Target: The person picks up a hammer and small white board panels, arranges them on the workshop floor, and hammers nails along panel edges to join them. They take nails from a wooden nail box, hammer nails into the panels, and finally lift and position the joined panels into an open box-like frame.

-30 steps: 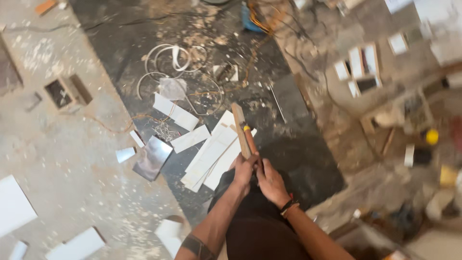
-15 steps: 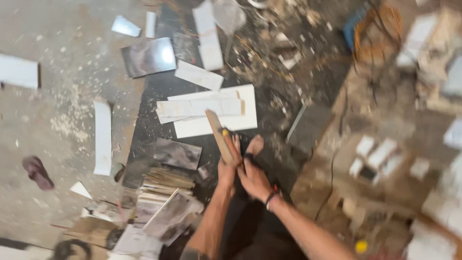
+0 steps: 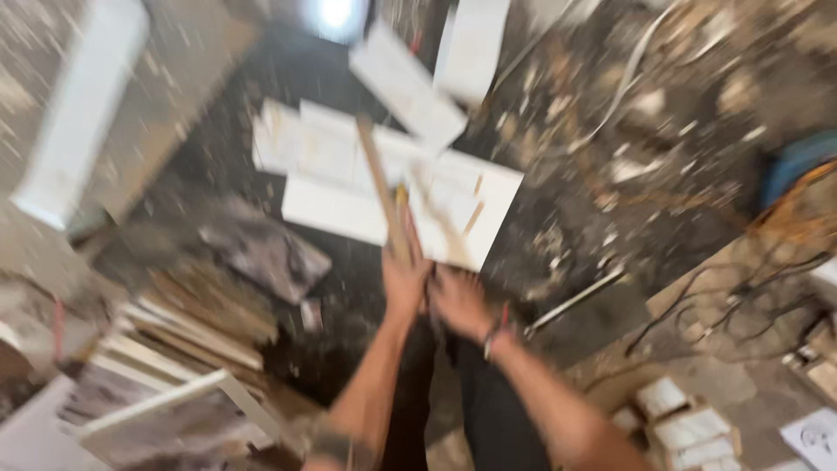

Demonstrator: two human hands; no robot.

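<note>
Two hands, left hand (image 3: 403,277) and right hand (image 3: 459,301), meet at the near end of one wooden strip (image 3: 381,187), the left closed round it, the right's grip too blurred to tell. Since half a second ago the view has swung closer and the white tiles (image 3: 349,196) now lie directly beneath the strip, suggesting work against them. Strip's long axis runs 5 to 11 o'clock, free end pointing to 11, over the dusty floor (image 3: 567,218).
</note>
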